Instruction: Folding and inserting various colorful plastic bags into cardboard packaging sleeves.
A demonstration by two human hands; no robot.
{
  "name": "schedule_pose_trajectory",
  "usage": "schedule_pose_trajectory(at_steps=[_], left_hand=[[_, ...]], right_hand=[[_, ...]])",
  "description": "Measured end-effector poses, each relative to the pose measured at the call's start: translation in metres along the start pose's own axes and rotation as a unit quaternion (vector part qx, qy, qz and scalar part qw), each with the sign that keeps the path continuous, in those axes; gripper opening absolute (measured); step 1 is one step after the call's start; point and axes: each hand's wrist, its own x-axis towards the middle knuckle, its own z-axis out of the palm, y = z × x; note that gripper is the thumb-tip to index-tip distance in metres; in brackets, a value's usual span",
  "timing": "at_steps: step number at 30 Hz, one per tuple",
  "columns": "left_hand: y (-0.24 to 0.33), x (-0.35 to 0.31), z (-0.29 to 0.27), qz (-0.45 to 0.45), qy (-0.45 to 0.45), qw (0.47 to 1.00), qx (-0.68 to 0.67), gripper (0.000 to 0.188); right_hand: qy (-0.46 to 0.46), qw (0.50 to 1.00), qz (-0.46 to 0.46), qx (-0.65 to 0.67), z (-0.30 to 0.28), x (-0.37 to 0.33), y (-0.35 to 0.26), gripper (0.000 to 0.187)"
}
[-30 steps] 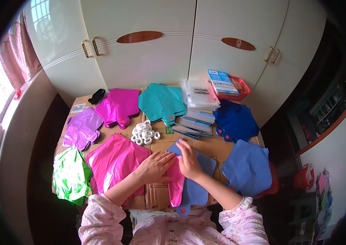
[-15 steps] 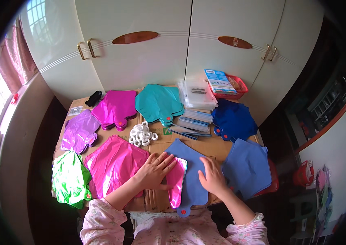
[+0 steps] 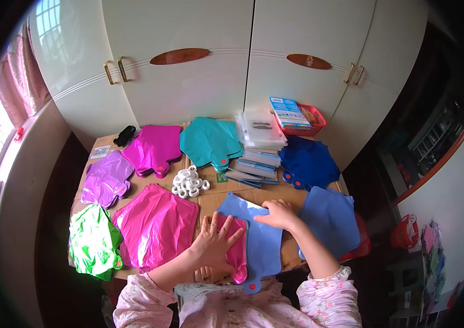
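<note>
In front of me a matte blue hexagonal sheet (image 3: 264,251) lies with its round, red-dotted tab toward my body. A narrow, shiny pink folded sheet (image 3: 237,257) rests along its left part. My left hand (image 3: 212,245) is spread flat over the pink piece, fingers apart. At the blue sheet's far edge, my right hand (image 3: 279,214) has its fingers bent, thumb and forefinger on the edge; a pale strip shows there. To the left is a stack of shiny pink sheets (image 3: 158,227); to the right lie more matte blue sheets (image 3: 328,224).
Green (image 3: 94,238), lilac (image 3: 106,177), magenta (image 3: 152,147), teal (image 3: 210,141) and dark blue (image 3: 309,161) sheets ring the cardboard-covered table (image 3: 218,191). White rings (image 3: 189,181), flat packs (image 3: 254,164) and a red basket (image 3: 315,123) sit among them. Behind stands a white cabinet (image 3: 188,87).
My right hand has moved away from me and left, onto the blue sheet's far edge. My left hand has shifted slightly nearer to me, its fingers spreading wider. The view has shifted slightly.
</note>
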Motion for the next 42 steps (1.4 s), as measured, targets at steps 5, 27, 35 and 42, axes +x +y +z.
schedule_pose_trajectory(at_steps=[5, 27, 35, 42], left_hand=[[0.001, -0.002, 0.001, -0.008, -0.003, 1.000, -0.015, 0.113], [0.000, -0.001, 0.027, 0.053, 0.121, 0.988, -0.080, 0.097], [0.007, 0.001, 0.016, 0.036, 0.082, 0.991, -0.096, 0.120], [0.009, 0.001, 0.014, 0.023, 0.083, 0.991, -0.103, 0.124]], right_hand=[[-0.001, 0.991, -0.036, 0.132, -0.002, -0.007, 0.020, 0.049], [0.237, 0.964, -0.055, 0.111, 0.054, -0.061, 0.003, 0.084], [0.256, 0.955, -0.090, 0.117, 0.062, -0.068, 0.007, 0.086], [0.318, 0.939, -0.089, 0.099, 0.074, -0.074, -0.006, 0.073]])
